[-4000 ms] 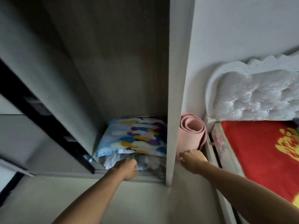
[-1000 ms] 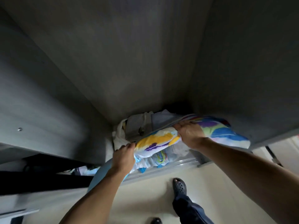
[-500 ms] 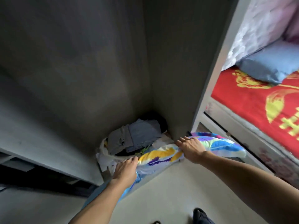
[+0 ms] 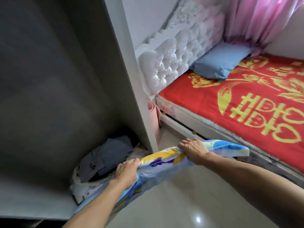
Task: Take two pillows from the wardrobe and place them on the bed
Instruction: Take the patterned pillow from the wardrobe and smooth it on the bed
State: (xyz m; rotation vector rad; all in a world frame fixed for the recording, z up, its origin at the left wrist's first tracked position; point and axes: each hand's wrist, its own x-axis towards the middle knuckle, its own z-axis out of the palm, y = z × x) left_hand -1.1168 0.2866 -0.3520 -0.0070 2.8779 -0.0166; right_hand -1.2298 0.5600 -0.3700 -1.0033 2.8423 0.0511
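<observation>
Multicoloured blotched pillow (image 4: 158,159); beside bed (image 4: 189,119): red-and-gold cover (image 4: 246,102), blue pillow (image 4: 220,63), white headboard (image 4: 177,63), pink curtain (image 4: 263,18).

Colourful pillow (image 4: 164,159): smooth printed cloth with a slight sheen, creased where gripped, near centre.
Blue pillow (image 4: 218,63): plain matt cloth, far right on the bed.
Bedspread (image 4: 246,102): red pile cloth, towel-like and matt, with yellow woven pattern.
Headboard (image 4: 177,63): white tufted padding, glossy, with shiny studs; carved white frame.
Curtain (image 4: 263,18): thin pink cloth, translucent, far right.
Wardrobe (image 4: 57,79): flat board panels, grey, matt, faint wood grain, left.
Rolled mat (image 4: 153,116): pink, smooth, foam-like.
Folded clothes (image 4: 105,155): grey matt cloth.
Floor (image 4: 189,203): pale tile, polished, with light reflections.
</observation>
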